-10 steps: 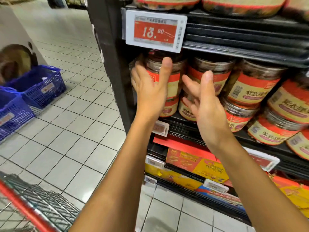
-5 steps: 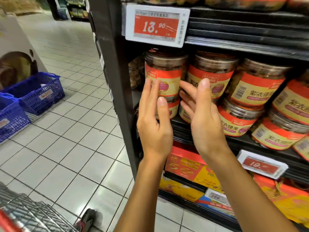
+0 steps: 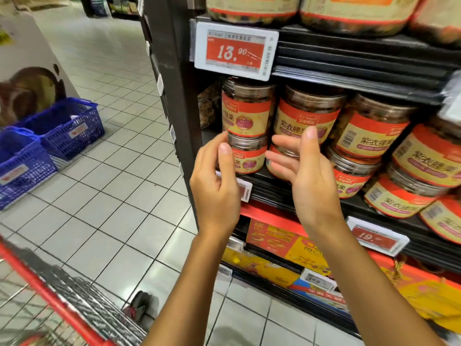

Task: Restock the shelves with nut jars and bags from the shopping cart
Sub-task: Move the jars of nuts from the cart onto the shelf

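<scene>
Clear nut jars with red and cream labels stand stacked two high on the black shelf (image 3: 274, 188). The leftmost upper jar (image 3: 245, 108) sits on a lower jar (image 3: 248, 156). My left hand (image 3: 214, 191) is in front of that lower jar, fingers loosely curved, holding nothing; whether its fingertips touch the jar is unclear. My right hand (image 3: 306, 178) hovers in front of the second stack (image 3: 306, 116), fingers spread and relaxed, also holding nothing. The shopping cart (image 3: 62, 303), with a red rim and wire mesh, shows at the bottom left.
More jars (image 3: 369, 131) fill the shelf to the right, and bigger ones stand on the shelf above. A price tag (image 3: 235, 53) reads 13.90. Boxed goods (image 3: 274, 243) sit on the lower shelves. Blue baskets (image 3: 64, 126) stand on the tiled floor at left.
Both hands have dropped from the upper jar and drawn back from the shelf. The left hand, which was on the upper jar, no longer holds it. The cart has come further into view.
</scene>
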